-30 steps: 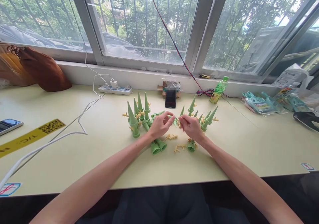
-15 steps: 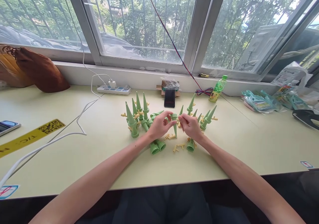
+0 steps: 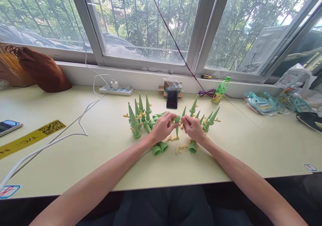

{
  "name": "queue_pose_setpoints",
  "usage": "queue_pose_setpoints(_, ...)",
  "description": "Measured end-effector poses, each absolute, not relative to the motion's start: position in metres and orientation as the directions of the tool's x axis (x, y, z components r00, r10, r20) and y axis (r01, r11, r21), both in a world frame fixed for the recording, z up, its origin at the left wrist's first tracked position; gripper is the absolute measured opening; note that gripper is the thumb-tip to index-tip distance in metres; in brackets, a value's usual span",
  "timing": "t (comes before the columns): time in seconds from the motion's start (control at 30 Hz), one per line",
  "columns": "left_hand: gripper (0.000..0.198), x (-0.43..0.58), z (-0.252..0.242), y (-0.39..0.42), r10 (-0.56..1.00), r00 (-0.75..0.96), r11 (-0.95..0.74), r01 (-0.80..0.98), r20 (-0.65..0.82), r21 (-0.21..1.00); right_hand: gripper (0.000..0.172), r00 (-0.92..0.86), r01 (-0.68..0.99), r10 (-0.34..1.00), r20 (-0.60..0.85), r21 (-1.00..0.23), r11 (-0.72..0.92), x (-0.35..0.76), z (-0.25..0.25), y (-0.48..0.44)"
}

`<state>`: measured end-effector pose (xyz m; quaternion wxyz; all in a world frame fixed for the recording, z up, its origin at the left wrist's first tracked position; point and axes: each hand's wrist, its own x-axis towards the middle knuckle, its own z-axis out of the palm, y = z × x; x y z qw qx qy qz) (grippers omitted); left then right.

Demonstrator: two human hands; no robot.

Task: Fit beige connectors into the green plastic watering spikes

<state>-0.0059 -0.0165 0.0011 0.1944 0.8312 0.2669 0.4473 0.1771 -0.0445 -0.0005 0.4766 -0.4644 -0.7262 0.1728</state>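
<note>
Steady the green spike [image 3: 177, 119], point down above the worktop [image 3: 163, 172], with left hand [image 3: 164, 126] clamped near its top; align gently with right hand [image 3: 193, 128], curled just beside, grip impossible to tell.

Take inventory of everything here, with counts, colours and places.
held spike: 1, green, centre, pointing down
other spikes: several, green, both sides
open bases: 3 facing camera, green, front
branched pegs: several, pale yellow, among spikes
drink bottle: 1, green, back right
smartphone: 1, black, back centre
small box: 1, brown, behind smartphone
power strip: 1, white, back left
charging cable: 1, white, left
drawstring bag: 1, brown, far left
label strip: 1, yellow, left
flat device: 1, silver, left edge
bagged items: several, teal, far right
cord: 1, red and blue, across window
table: 1, pale yellow, beneath
window: 1, grey frame, behind table
left hand: 1, bare, around held spike
right hand: 1, bare, beside held spike; contents hidden
</note>
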Motion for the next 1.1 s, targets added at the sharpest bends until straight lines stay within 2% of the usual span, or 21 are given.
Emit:
queue_pose_setpoints(0.33,0.017,-0.006,-0.001,-0.015,0.559,0.459,-0.829,0.274,0.691,0.488,0.043,-0.115,0.481,0.842,0.528,-0.712,0.512,0.177,-0.002,-0.044)
queue_pose_setpoints(0.47,0.019,-0.006,-0.002,-0.015,0.576,0.452,-0.816,0.284,0.681,0.503,0.042,-0.106,0.488,0.836,0.539,-0.704,0.516,0.176,-0.001,-0.045)
queue_pose_setpoints(0.6,0.031,-0.005,-0.001,-0.017,0.635,0.423,-0.77,0.285,0.646,0.571,0.041,-0.083,0.5,0.824,0.56,-0.692,0.521,0.175,0.001,-0.046)
queue_pose_setpoints(0.77,0.034,-0.005,0.005,-0.02,0.719,0.368,-0.691,0.286,0.589,0.664,0.039,-0.05,0.496,0.808,0.587,-0.688,0.531,0.174,0.002,-0.049)
queue_pose_setpoints(0.93,0.046,-0.004,0.009,-0.02,0.823,0.354,-0.529,0.197,0.443,0.826,0.039,-0.039,0.502,0.791,0.611,-0.672,0.544,0.174,0.002,-0.05)
queue_pose_setpoints(1.1,0.05,-0.002,0.01,-0.022,0.84,0.423,-0.421,0.118,0.338,0.899,0.037,-0.074,0.508,0.783,0.618,-0.652,0.562,0.174,0.002,-0.049)
